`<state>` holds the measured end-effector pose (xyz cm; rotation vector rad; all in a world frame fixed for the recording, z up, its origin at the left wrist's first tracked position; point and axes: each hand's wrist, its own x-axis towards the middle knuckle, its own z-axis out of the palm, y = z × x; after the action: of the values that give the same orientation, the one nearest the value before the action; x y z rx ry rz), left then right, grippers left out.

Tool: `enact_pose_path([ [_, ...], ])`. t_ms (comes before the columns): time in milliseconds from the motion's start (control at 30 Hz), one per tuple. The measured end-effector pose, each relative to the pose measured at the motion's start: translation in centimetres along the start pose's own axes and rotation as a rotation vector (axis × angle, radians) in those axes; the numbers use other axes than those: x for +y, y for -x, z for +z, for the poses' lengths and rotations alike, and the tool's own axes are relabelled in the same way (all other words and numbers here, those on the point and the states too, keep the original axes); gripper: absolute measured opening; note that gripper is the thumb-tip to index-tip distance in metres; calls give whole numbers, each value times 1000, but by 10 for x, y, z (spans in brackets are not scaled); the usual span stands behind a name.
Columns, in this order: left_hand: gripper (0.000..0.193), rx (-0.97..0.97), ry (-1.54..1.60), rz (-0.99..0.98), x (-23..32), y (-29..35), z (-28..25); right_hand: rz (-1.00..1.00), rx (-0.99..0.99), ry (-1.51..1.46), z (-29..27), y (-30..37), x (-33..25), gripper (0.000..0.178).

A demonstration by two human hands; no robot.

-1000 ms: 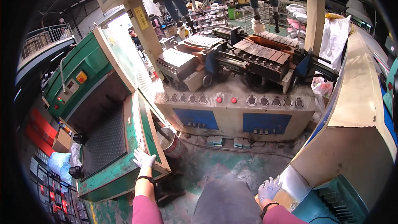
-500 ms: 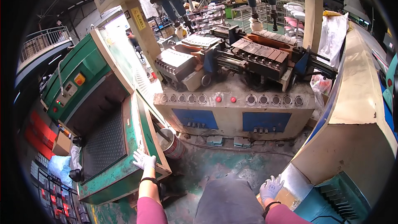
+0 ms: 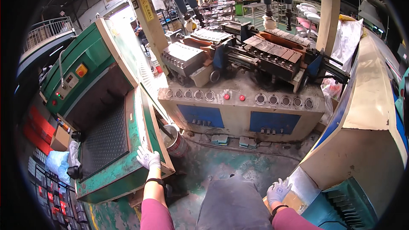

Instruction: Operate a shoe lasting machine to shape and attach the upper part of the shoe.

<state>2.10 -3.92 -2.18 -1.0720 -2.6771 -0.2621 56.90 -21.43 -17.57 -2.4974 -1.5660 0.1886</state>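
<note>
My left hand, in a pale work glove, lies with its fingers stretched out over the front edge of a green machine. Nothing is in that hand. Inside the machine's open chamber is a dark dimpled mat. At the lower right, my right hand, gloved too, has its fingers spread and empty. It is by a metal plate at the foot of a beige machine; whether it touches the plate I cannot tell.
Ahead stands a two-station press with round buttons along its front. Light-blue foot pedals and a cable lie on the floor before it. A bucket stands beside the green machine. Black crates are at the lower left.
The view has shifted slightly, so the press sits a little further right. Both hands keep nearly the same places, fingers still apart.
</note>
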Motion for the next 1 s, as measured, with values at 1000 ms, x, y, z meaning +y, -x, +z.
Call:
enact_pose_path([
  [1000, 75, 109, 20, 30, -7, -5, 21, 8, -34, 75, 5, -1, -1, 28],
])
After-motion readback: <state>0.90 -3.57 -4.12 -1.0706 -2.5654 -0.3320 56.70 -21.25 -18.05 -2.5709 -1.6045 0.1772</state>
